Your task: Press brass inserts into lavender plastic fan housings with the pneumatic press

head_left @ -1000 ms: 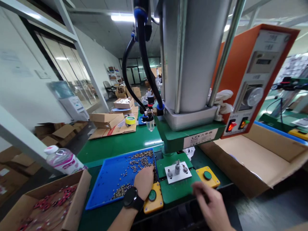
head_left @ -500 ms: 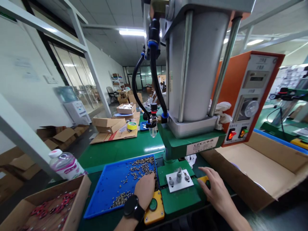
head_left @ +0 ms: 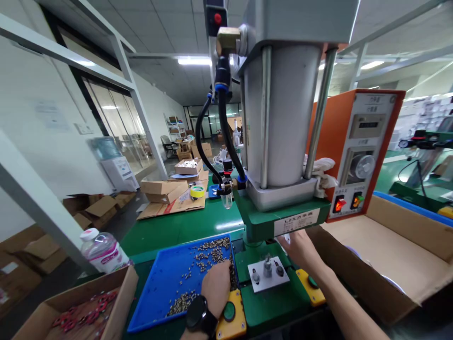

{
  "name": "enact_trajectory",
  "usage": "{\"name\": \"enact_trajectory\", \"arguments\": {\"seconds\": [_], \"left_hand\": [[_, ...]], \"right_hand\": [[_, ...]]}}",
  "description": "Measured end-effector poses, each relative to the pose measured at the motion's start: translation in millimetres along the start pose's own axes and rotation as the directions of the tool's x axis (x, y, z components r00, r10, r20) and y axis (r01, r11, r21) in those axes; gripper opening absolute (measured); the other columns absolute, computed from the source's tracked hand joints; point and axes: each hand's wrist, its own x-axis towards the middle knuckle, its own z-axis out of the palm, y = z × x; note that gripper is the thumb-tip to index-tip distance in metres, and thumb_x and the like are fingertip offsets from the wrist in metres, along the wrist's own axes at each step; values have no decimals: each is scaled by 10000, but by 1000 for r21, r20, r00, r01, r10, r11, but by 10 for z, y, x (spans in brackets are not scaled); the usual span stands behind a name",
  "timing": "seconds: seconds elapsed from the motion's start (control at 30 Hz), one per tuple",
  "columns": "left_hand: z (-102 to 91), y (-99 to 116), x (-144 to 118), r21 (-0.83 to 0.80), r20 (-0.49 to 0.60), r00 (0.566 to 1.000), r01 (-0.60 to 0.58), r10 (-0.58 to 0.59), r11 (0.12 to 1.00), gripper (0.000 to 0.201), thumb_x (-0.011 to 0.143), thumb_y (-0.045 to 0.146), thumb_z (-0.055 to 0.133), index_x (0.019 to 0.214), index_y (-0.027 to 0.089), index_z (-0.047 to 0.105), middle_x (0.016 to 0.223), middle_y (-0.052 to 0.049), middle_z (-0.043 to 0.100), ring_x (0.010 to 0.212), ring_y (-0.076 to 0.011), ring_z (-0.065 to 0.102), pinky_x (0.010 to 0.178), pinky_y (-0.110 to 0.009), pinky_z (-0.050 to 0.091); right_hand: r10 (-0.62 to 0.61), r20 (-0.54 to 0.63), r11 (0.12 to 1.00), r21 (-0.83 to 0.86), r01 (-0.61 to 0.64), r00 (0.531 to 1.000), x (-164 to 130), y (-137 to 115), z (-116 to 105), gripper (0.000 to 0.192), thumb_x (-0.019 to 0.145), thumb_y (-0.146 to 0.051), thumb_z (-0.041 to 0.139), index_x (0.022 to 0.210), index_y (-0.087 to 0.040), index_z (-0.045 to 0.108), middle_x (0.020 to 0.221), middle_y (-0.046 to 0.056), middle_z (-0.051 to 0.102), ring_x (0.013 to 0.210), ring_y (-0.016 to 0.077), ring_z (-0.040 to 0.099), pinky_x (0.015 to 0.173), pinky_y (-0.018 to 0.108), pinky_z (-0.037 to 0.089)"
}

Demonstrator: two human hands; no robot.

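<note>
blue tray (head_left: 159,288) holds small metal pieces (head_left: 212,252) under left hand (head_left: 216,288).

The tray (head_left: 166,278) lies left of the fixture plate (head_left: 268,275), which sits under the press (head_left: 283,118), with a button box (head_left: 231,321) in front between them. The left hand (head_left: 216,289) rests in the tray's right edge; the right hand (head_left: 300,248) reaches behind the plate. A carton (head_left: 385,255) stands to the right, another box (head_left: 74,311) and a bottle (head_left: 104,252) to the left.
</note>
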Motion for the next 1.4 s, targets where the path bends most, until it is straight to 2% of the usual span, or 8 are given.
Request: {"name": "enact_trajectory", "arguments": {"seconds": [0.1, 0.23, 0.33, 0.5, 0.63, 0.77, 0.93, 1.4], "left_hand": [[0, 2, -19, 10, -3, 1000, 25, -25, 1000, 356, 949, 156, 264, 949, 223, 614, 951, -53, 711, 951, -165, 643, 799, -278, 441], [-11, 30, -20, 65, 16, 998, 64, -65, 996, 338, 948, 146, 253, 1042, 211, 571, 972, -66, 705, 941, -188, 652, 761, -299, 444], [-18, 46, 0, 96, 37, 997, 71, -74, 993, 302, 944, 151, 276, 1057, 200, 551, 971, -73, 700, 920, -192, 655, 741, -300, 443], [-29, 45, 14, 113, 54, 997, 50, -56, 992, 290, 953, 176, 269, 1041, 200, 545, 976, -65, 696, 923, -178, 647, 745, -286, 435], [-34, 34, -1, 109, 51, 997, 52, -58, 993, 288, 958, 189, 263, 1019, 202, 544, 959, -61, 697, 917, -181, 647, 741, -289, 433], [-21, 25, -1, 90, 56, 996, 65, -70, 994, 274, 958, 188, 271, 1015, 204, 539, 965, -62, 697, 927, -179, 647, 747, -287, 434], [-2, 37, 24, 102, 30, 999, 32, -36, 994, 294, 959, 181, 254, 995, 202, 545, 937, -62, 699, 899, -183, 653, 739, -296, 440], [-60, 69, 7, 113, 71, 996, 50, -58, 992, 291, 957, 194, 275, 1010, 207, 561, 994, -64, 702, 969, -183, 647, 762, -289, 441]], "right_hand": [[-24, 57, 999, 31, 22, 998, -171, -58, 143, 389, 837, -245, 493, 1224, -209, 520, 1237, 102, 550, 1199, 274, 482, 1041, 450, 393], [46, 74, 996, 78, -52, 996, -445, -43, 257, 402, 857, -214, 462, 1257, -177, 489, 1218, 113, 550, 1164, 248, 509, 1027, 417, 412], [61, 111, 988, 133, -76, 992, -550, -51, 227, 320, 876, -217, 453, 1180, -194, 547, 1165, 96, 578, 1116, 227, 540, 994, 381, 439], [-15, 198, 984, 174, -20, 980, -563, -168, 112, 218, 883, -237, 480, 1053, -229, 616, 1072, 63, 623, 1064, 208, 569, 950, 337, 469], [-7, 159, 1000, 28, 2, 987, -586, -116, 21, 228, 873, -242, 488, 1054, -234, 625, 1091, 79, 631, 1034, 241, 589, 915, 398, 485], [62, 66, 980, -195, -49, 996, -810, 202, -13, 290, 830, -322, 561, 1097, -230, 629, 1115, 111, 623, 1022, 318, 594, 830, 486, 508], [113, 28, 993, -47, -111, 993, -1134, 466, 45, 299, 926, -423, 452, 1073, -225, 622, 1158, 103, 594, 1056, 248, 596, 919, 413, 508], [107, 41, 994, 28, -108, 993, -1109, 368, 17, 280, 955, -392, 387, 1037, -258, 618, 1113, 76, 606, 1046, 239, 582, 914, 418, 504]]}}
